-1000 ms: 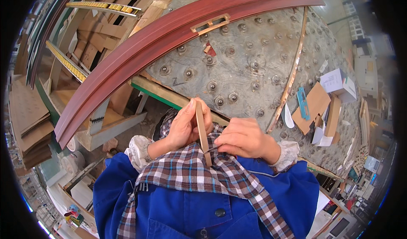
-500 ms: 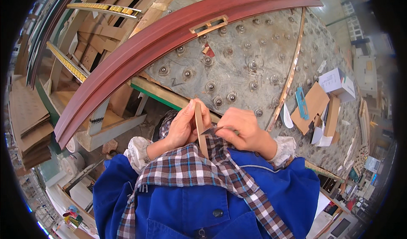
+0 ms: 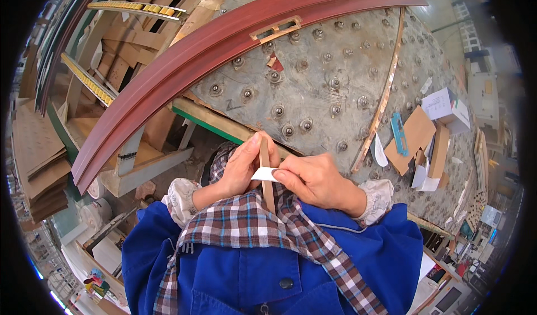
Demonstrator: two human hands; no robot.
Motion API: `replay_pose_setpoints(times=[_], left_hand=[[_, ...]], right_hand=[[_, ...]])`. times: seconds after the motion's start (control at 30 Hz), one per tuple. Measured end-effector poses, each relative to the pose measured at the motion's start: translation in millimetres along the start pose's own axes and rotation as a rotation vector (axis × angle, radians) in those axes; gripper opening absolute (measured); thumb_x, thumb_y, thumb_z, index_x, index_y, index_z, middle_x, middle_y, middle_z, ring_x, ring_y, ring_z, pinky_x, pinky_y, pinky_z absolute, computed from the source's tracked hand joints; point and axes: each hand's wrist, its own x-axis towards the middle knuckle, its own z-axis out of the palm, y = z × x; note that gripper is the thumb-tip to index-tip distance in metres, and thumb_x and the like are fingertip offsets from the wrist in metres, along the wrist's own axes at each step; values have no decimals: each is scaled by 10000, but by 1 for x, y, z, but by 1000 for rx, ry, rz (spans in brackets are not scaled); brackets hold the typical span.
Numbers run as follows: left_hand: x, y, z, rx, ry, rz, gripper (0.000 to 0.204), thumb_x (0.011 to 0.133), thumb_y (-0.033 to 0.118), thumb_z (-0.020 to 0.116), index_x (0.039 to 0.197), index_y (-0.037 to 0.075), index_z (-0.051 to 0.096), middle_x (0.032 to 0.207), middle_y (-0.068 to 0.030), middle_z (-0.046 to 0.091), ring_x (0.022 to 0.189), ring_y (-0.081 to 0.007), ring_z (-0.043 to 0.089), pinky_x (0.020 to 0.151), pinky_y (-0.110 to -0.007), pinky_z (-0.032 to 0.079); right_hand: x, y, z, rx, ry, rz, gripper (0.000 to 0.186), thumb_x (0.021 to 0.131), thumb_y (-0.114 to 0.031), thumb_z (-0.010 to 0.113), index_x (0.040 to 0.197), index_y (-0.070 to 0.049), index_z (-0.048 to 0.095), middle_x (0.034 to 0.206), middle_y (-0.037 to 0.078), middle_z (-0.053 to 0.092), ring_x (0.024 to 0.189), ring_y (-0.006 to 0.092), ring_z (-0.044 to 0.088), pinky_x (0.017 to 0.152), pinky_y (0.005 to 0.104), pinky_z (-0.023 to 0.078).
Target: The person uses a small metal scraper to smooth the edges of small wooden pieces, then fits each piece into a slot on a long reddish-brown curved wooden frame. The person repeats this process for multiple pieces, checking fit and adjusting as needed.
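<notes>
Wood strip (image 3: 268,197) runs down from your left hand (image 3: 249,161), whose fingers are closed around its upper part; its lower end is over the plaid apron (image 3: 235,225), though whether it touches the cloth you cannot tell from here. Your right hand (image 3: 316,181) pinches a pale flat blade (image 3: 263,173) between thumb and fingers, and the blade lies across the strip, pointing toward your left hand.

Below your left hand, light lettering (image 3: 186,248) marks the chest of your blue jacket (image 3: 240,276), partly covered by the apron's edge. Just beside your right hand, the white sleeve cuff (image 3: 377,200) carries faint marks too small to read. Well to the right of that hand, a white box (image 3: 439,103) has small printing, also unreadable, and near it are a cardboard piece (image 3: 414,126) and a blue part (image 3: 399,133).

Beyond both your hands spreads a grey desk (image 3: 307,97) studded with metal balls. Farther ahead, a dark red curved profile (image 3: 218,38) with a slotted cutout (image 3: 276,29) reaches past your left hand on that side.
</notes>
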Motion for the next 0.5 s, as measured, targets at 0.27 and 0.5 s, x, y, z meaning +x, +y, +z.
replay_pose_setpoints(times=[0.27,0.5], left_hand=[[-1,-5,-1,7,-11,-11,385,983,362,266,820,62,444,703,-51,500,598,-93,422,560,-216,360],[0,-7,-3,-166,-46,-15,366,983,362,265,822,72,420,648,-59,478,503,-94,358,479,-237,321]], right_hand=[[-6,-1,0,58,-61,28,218,867,-229,559,719,-71,532,574,84,544,470,267,536,414,358,403],[-6,-8,-6,126,-137,-17,219,865,-233,561,718,-73,534,557,78,528,461,259,528,412,358,398]])
